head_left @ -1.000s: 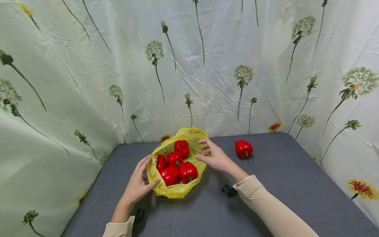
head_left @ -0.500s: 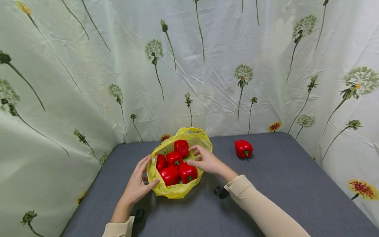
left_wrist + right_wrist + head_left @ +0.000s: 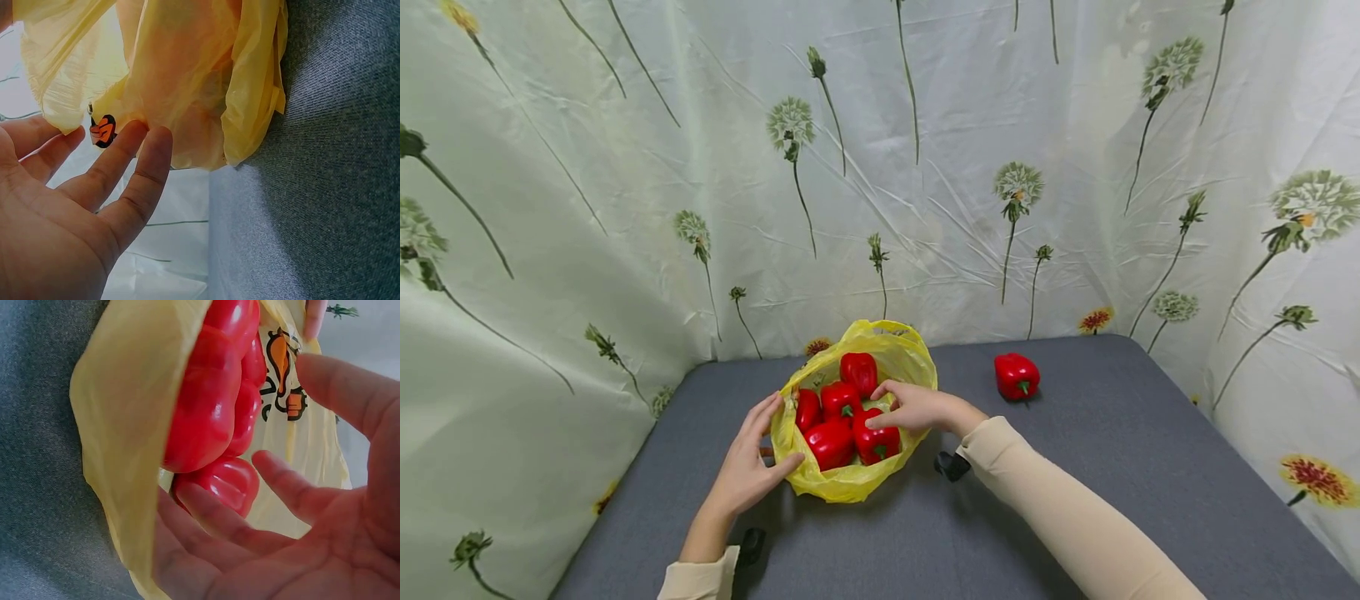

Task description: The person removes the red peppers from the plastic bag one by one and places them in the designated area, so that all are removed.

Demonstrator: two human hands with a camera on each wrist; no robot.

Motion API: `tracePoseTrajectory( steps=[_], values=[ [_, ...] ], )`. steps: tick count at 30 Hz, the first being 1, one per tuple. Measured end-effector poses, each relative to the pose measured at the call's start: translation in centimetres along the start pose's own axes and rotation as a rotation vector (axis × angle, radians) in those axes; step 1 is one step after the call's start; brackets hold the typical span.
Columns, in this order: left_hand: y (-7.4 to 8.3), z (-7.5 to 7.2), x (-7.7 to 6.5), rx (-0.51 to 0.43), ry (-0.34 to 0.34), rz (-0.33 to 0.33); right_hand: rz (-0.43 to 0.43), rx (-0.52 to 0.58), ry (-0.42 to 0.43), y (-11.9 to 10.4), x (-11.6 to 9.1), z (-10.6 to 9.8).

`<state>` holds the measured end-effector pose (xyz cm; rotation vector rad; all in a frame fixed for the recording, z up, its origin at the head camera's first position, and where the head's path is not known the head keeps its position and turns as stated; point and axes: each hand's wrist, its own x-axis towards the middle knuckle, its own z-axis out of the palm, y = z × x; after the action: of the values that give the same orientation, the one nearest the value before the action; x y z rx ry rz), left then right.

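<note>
A yellow plastic bag [image 3: 850, 485] stands with its mouth wide, holding several red bell peppers. My left hand [image 3: 747, 471] rests against the bag's left side, thumb at the front rim. In the left wrist view its straight fingers [image 3: 150, 169] touch the thin plastic [image 3: 187, 81]. Over the right rim, my right hand [image 3: 921, 407] reaches into the bag with spread fingers, between the back pepper [image 3: 859, 373] and the front right pepper [image 3: 880, 446]. From the right wrist, a fingertip [image 3: 194, 494] overlaps one pepper [image 3: 231, 481]; part of the hand is hidden behind the bag wall.
One more red bell pepper [image 3: 1017, 377] lies on the grey table [image 3: 1120, 450], right of the bag. A pale flower-print curtain [image 3: 940, 208] hangs behind and along both sides. Dark devices are worn at the left wrist [image 3: 751, 546] and right wrist [image 3: 952, 465].
My right hand has moved left and in over the bag's right rim, down among the peppers. The left hand, the peppers and the bag are nearly where they were.
</note>
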<state>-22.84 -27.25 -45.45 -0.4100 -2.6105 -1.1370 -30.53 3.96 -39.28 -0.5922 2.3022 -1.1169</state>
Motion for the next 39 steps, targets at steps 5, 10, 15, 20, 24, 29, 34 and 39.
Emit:
tracePoseTrajectory(
  steps=[5, 10, 15, 20, 24, 29, 34, 39],
  values=[
    [0.0, 0.0, 0.0, 0.001, -0.005, -0.009, 0.066, 0.042, -0.067, -0.3, 0.4, -0.1],
    [0.0, 0.0, 0.0, 0.001, -0.007, -0.016, 0.100, 0.047, -0.084, -0.5, 0.6, 0.1],
    [-0.1, 0.1, 0.0, 0.009, -0.004, 0.000, 0.105, 0.024, -0.091, -0.6, 0.8, 0.4],
    [-0.2, 0.1, 0.0, 0.012, -0.002, 0.002, 0.120, 0.023, -0.094, -0.4, 1.2, 0.7],
    [-0.2, 0.1, 0.0, 0.009, -0.001, -0.001, 0.121, 0.028, -0.095, -0.2, 1.4, 0.9],
    [-0.1, 0.2, 0.0, 0.006, -0.004, -0.007, 0.127, 0.034, -0.098, 0.0, 1.5, 1.2],
    [-0.1, 0.2, 0.0, 0.007, -0.004, -0.011, 0.137, 0.028, -0.097, 0.2, 1.5, 1.3],
    [-0.1, 0.2, -0.1, 0.008, -0.001, -0.008, 0.142, 0.037, -0.098, 0.3, 1.5, 1.5]
  ],
)
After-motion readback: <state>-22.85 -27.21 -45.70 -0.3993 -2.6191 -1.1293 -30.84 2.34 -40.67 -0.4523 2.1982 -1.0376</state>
